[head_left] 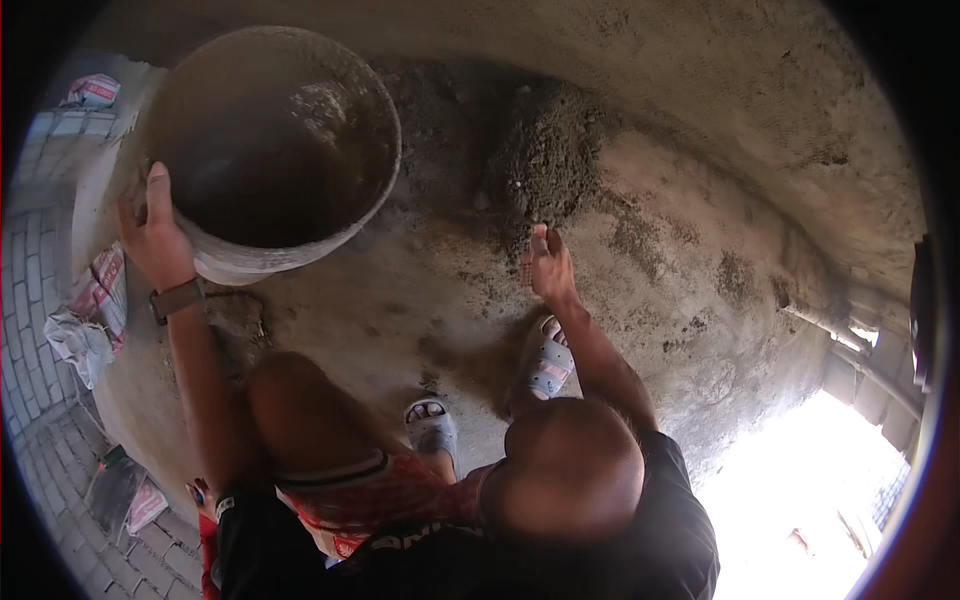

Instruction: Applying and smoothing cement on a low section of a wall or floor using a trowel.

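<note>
A large round tub [255, 262], pale outside and caked with grime, holds murky brown water. My left hand [160, 235] is closed on its near left rim, thumb on the inner side and fingers outside. A dark band circles my left wrist. My right hand [548, 265] is in front of my right knee, thumb stretched forward and fingers loosely bent, with nothing visible in it. Just beyond its fingertips lies a low heap of wet, gritty mortar [560, 150] on the floor; I cannot tell whether they touch.
Rough cement floor [660, 350] meets a plastered wall [740, 90]. Crumpled red-and-white sacks [85, 335] lie on brick paving [30, 290] at left. A person's hand [200, 495] with a red sleeve shows lower left. Pipes [830, 325] and bright light are at right. My sandalled feet [435, 430] are close by.
</note>
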